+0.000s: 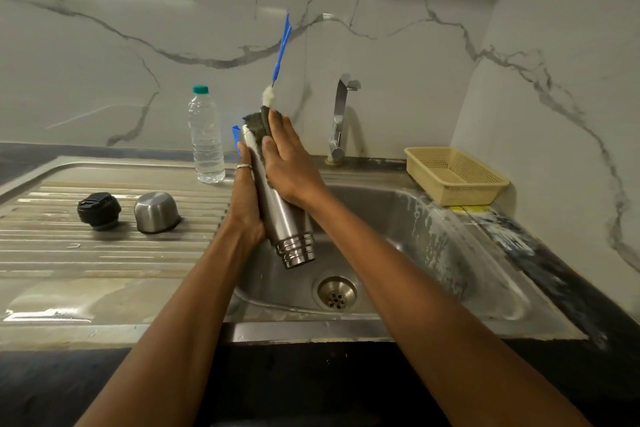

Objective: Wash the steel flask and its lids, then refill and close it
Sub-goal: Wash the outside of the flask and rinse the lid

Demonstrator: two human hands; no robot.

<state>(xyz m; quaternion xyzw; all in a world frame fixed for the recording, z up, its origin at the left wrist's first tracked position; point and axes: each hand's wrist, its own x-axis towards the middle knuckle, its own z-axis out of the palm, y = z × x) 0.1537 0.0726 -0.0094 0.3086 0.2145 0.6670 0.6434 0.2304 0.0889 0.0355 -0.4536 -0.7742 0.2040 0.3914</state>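
Head view: the left hand (pixel 246 204) is gripping the cylindrical brushed-steel flask (pixel 287 222), tilting it neck-down over the steel sink basin (pixel 433 236), likely so runoff drains. The right hand (pixel 289 163), laid flat, is pressing a rough dark scrub pad (pixel 256 121) against it. A ribbed black plastic stopper (pixel 98 211) and a domed steel cap (pixel 156 212) are waiting on the bench's ridged left side.

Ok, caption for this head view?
Left hand holds steel flask over sink; right hand presses a scouring pad on it.

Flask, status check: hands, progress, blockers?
Left hand grips steel flask, neck down over sink. Right hand presses scrub pad on its body. Black stopper, steel cap on drainboard. Nothing blocking.
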